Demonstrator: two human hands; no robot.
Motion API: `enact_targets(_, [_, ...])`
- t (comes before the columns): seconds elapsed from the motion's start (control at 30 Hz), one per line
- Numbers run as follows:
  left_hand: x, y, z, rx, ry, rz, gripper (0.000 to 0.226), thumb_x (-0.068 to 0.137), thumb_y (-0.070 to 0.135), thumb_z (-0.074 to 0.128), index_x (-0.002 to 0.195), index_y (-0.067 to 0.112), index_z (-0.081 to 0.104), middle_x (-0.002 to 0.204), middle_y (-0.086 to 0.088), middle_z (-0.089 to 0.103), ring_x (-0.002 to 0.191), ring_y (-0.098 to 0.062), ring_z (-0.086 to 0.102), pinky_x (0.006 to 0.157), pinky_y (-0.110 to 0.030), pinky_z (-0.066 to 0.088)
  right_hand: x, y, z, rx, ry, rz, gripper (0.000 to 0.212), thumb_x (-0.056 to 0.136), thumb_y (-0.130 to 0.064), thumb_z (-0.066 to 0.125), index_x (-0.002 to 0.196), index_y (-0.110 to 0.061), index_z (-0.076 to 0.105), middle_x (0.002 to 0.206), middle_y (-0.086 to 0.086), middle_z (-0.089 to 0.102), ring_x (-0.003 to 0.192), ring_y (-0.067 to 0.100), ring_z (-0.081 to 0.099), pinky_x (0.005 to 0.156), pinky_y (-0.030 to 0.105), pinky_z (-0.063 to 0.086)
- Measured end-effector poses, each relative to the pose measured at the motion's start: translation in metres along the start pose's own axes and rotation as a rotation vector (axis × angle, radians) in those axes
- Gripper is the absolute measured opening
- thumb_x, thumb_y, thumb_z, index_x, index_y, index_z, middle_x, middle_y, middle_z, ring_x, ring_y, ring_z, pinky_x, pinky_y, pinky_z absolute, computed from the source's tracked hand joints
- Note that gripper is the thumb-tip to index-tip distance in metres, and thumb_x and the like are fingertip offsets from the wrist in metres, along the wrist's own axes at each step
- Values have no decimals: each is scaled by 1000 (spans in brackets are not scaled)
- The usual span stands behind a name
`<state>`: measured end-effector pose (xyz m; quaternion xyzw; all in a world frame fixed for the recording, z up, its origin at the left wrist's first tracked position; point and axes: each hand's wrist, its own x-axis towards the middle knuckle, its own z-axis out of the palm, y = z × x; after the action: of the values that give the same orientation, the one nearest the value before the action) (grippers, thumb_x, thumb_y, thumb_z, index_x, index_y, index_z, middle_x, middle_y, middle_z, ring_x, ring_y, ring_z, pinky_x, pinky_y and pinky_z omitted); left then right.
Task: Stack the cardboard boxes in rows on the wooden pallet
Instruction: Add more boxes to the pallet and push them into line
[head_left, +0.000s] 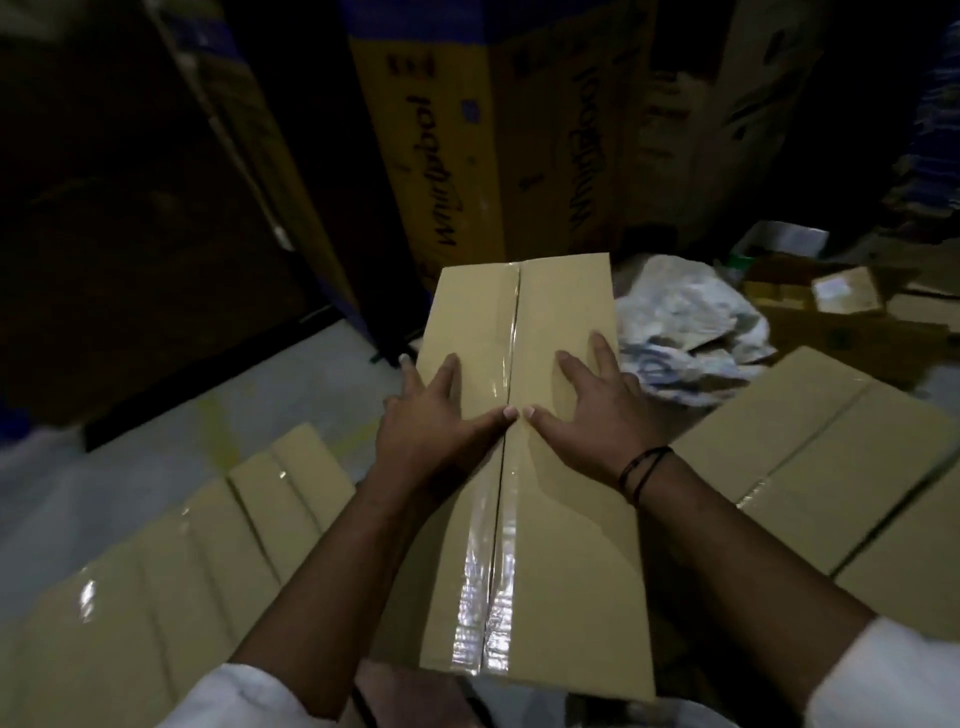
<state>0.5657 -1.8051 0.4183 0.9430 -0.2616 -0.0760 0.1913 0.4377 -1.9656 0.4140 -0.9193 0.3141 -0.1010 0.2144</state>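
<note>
While the left hand (441, 421) and right hand (597, 415) press flat on its top, fingers straight and spread and gripping nothing, the cardboard box (561, 545) sits in the middle with its long axis running near to far. It is plain tan, sealed with glossy clear tape (496, 587) along the centre seam. Left boxes (171, 582) and right boxes (831, 467) lie lower beside it.

Whatever sits under the taped box (561, 519) is hidden by the box itself. Boxes on the left (182, 571) are cut off by the bottom edge, boxes on the right (831, 467) by the right edge. Tall printed cartons (441, 156) run off the top, lettering murky. Small clutter far right (841, 296) is too dim to ID.
</note>
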Motion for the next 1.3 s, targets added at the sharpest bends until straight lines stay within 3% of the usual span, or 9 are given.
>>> enact_targets(0.27, [-108,-134,-18,-26,70,-345,119,59,105,43,159,46,15,170,-4,6,149,-46,21,113,-58,36,-51,-99,81,46,-257,-285,87,81,-76,53,154,-39,27,168,-8,-1,148,38,23,112,50,37])
enact_targets(0.43, [-168,-194,-10,-52,60,-443,123,60,104,44,160,41,11,169,7,-7,150,-46,19,112,-60,36,-89,-138,129,-4,-374,-384,86,80,-76,54,154,-40,29,168,-8,2,147,38,22,109,50,39])
enact_targets(0.6, [-209,-235,17,-43,-17,-526,125,64,102,45,162,35,6,170,5,-10,149,-51,16,112,-61,34,-123,-156,177,-94,-482,-419,88,78,-77,53,154,-41,27,168,-7,2,147,42,20,108,52,38])
enact_targets(0.9, [-240,-281,82,-129,-207,-609,123,70,97,47,163,34,-2,169,0,-21,150,-55,7,115,-61,30,-148,-142,251,-168,-659,-428,92,75,-79,55,154,-42,26,168,-9,1,147,43,19,110,53,38])
enact_targets(1.3, [-220,-321,223,-202,-330,-683,116,78,85,55,162,37,-10,163,0,-36,153,-49,3,119,-59,25,-136,-50,394,-148,-728,-415,87,80,-75,59,153,-43,25,166,-17,-9,150,35,13,108,51,41])
